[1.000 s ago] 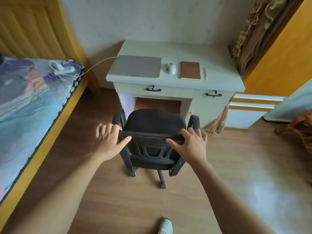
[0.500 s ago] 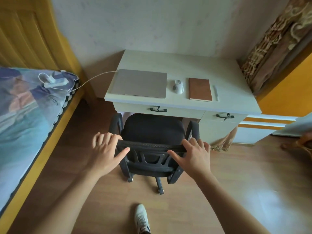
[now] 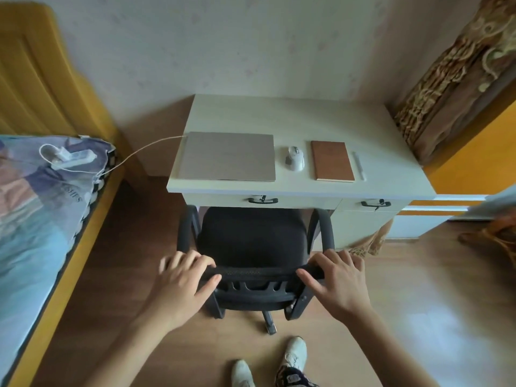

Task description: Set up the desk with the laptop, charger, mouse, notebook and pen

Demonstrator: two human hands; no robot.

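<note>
1. The left hand [image 3: 183, 280] and the right hand [image 3: 336, 280] both hold the top of the chair [image 3: 252, 247] back, fingers over the front and thumbs behind.
2. The chair has wheels, so it should roll easily. The top bar looks like the best place to hold.
3. On the desk [image 3: 293, 115] the laptop [image 3: 227, 156] lies closed and flat. It looks hard and a bit heavy, so two hands on its sides would be safest.
4. The charger [image 3: 71, 159] sits on the bed [image 3: 33, 208]. Its bendy cable [image 3: 139, 150] runs to the laptop.
5. The mouse [image 3: 294, 158] is beside the laptop. It looks small and light.
6. The notebook [image 3: 332, 160] is next, with the thin pen [image 3: 358, 164] just beside it. The pen could roll.
</note>
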